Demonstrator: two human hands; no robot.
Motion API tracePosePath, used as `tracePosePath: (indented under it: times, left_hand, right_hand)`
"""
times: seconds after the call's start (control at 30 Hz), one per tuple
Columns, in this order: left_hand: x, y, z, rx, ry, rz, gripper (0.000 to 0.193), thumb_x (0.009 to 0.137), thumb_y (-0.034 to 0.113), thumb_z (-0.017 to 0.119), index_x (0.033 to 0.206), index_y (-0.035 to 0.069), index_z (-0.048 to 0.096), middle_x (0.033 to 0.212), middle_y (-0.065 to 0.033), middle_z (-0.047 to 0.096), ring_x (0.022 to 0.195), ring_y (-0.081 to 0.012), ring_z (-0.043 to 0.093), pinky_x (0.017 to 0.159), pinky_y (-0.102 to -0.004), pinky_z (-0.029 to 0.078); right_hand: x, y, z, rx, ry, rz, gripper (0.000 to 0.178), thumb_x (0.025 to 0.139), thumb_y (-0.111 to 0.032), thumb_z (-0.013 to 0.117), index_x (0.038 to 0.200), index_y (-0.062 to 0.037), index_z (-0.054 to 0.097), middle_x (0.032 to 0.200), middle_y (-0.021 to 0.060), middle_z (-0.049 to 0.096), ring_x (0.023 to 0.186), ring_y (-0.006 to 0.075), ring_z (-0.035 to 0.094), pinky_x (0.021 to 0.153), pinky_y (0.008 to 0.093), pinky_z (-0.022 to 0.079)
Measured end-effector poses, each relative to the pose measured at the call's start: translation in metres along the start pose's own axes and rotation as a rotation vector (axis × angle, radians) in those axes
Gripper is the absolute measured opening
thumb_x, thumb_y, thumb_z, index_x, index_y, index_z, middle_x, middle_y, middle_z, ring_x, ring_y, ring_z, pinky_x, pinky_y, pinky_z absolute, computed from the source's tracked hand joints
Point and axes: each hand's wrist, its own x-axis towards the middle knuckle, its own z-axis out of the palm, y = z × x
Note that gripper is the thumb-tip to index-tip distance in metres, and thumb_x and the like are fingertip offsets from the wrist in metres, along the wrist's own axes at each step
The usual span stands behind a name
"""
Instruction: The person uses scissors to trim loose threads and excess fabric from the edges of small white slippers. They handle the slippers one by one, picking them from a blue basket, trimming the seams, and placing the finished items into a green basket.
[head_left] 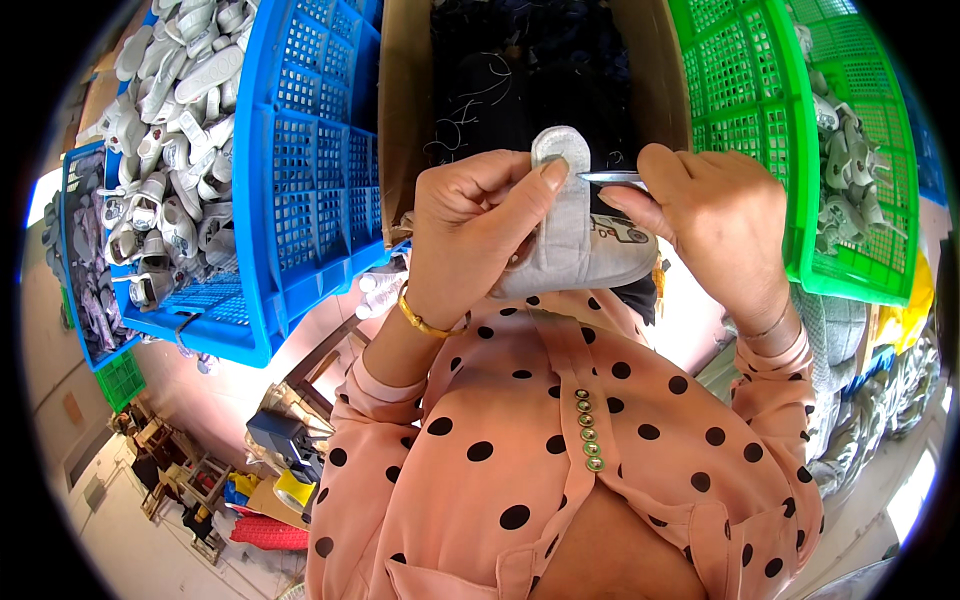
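Dotted blouse (560, 470), hands gripping grey shoe (570, 240), snips (610, 177)

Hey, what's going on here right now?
A person holds a small grey shoe in the left hand, thumb pressed on its strap. The right hand brings a thin metal tool to the strap's edge. A blue crate of similar shoes sits on the left, a green crate on the right.
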Motion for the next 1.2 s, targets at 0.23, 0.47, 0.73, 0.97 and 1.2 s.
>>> tracePosePath:
  times: [0.23, 0.47, 0.73, 0.97, 1.2]
  left_hand:
    - [0.0, 0.001, -0.001, 0.099, -0.059, 0.01, 0.026, 0.095, 0.019, 0.062, 0.08, -0.001, 0.067, 0.055, 0.004, 0.052, 0.046, 0.0004, 0.042, 0.041, -0.0171, 0.028]
    - [0.001, 0.004, 0.006, 0.289, -0.097, 0.117, 0.025, 0.097, 0.018, 0.059, 0.08, 0.0, 0.065, 0.056, -0.0017, 0.054, 0.045, -0.0072, 0.045, 0.043, -0.0227, 0.035]
    - [0.036, -0.014, -0.036, 1.127, 0.446, 0.877, 0.007, 0.083, 0.01, 0.069, 0.087, 0.007, 0.064, 0.081, -0.0072, 0.064, 0.078, -0.0286, 0.057, 0.072, -0.0374, 0.046]
    - [0.014, 0.0, -0.008, 0.93, -0.012, 0.718, 0.016, 0.082, 0.019, 0.07, 0.093, 0.008, 0.067, 0.076, -0.0056, 0.066, 0.086, -0.0296, 0.061, 0.093, -0.0413, 0.042]
    - [0.01, -0.01, -0.022, 0.388, -0.046, 0.296, 0.02, 0.091, 0.013, 0.064, 0.109, 0.004, 0.063, 0.094, -0.008, 0.07, 0.086, -0.0152, 0.067, 0.073, -0.026, 0.052]
  right_hand:
    - [-0.003, 0.008, 0.013, 1.17, -0.003, 0.476, 0.034, 0.095, -0.033, 0.06, 0.081, -0.003, 0.053, 0.061, -0.0023, 0.039, 0.056, 0.0068, 0.035, 0.05, 0.0244, 0.033]
    - [0.006, -0.002, 0.028, 1.578, -0.19, 0.525, 0.022, 0.097, -0.02, 0.059, 0.084, -0.0028, 0.054, 0.061, -0.0064, 0.039, 0.056, 0.0008, 0.032, 0.047, 0.0206, 0.027]
    - [0.003, -0.003, 0.034, 1.658, -0.081, 0.577, 0.018, 0.098, -0.017, 0.054, 0.087, -0.0043, 0.054, 0.061, -0.0072, 0.038, 0.053, 0.0001, 0.031, 0.047, 0.0197, 0.025]
    - [0.009, -0.009, 0.034, 1.546, -0.019, 0.602, 0.018, 0.098, -0.016, 0.055, 0.086, -0.0033, 0.055, 0.061, -0.0065, 0.042, 0.054, 0.0005, 0.036, 0.048, 0.0197, 0.031]
    - [0.005, -0.004, 0.037, 1.72, 0.103, 0.787, 0.017, 0.098, -0.021, 0.053, 0.09, -0.0062, 0.054, 0.058, -0.0075, 0.038, 0.05, 0.0018, 0.029, 0.046, 0.0198, 0.023]
